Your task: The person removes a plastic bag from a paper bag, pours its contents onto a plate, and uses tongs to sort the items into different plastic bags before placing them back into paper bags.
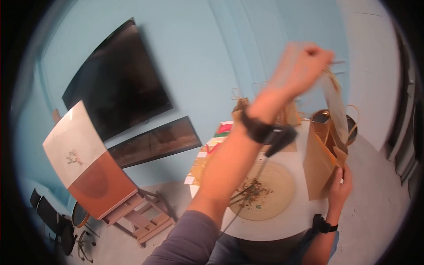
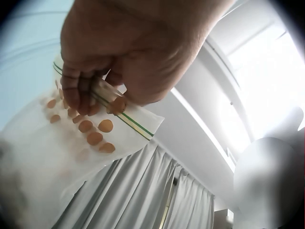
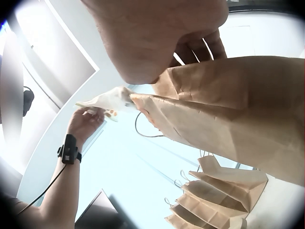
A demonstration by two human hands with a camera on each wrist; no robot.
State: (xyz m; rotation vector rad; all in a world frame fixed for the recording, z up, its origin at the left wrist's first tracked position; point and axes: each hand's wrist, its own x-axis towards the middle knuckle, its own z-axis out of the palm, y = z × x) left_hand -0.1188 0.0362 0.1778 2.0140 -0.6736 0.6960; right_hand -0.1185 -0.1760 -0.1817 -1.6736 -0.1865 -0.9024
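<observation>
High above the table, my left hand pinches the top edge of a translucent zip bag. The zip bag has a green seal line and orange-brown dots. It hangs down, its lower part at the mouth of a brown paper bag. The paper bag stands open at the table's right side. At its near side my right hand grips the rim. In the right wrist view, that hand's fingers are partly hidden behind the paper.
A round white table carries a round beige mat with scattered dry brown bits. More paper bags stand at the back. A round dark-topped object is behind the paper bag. To the left stand an easel and an office chair.
</observation>
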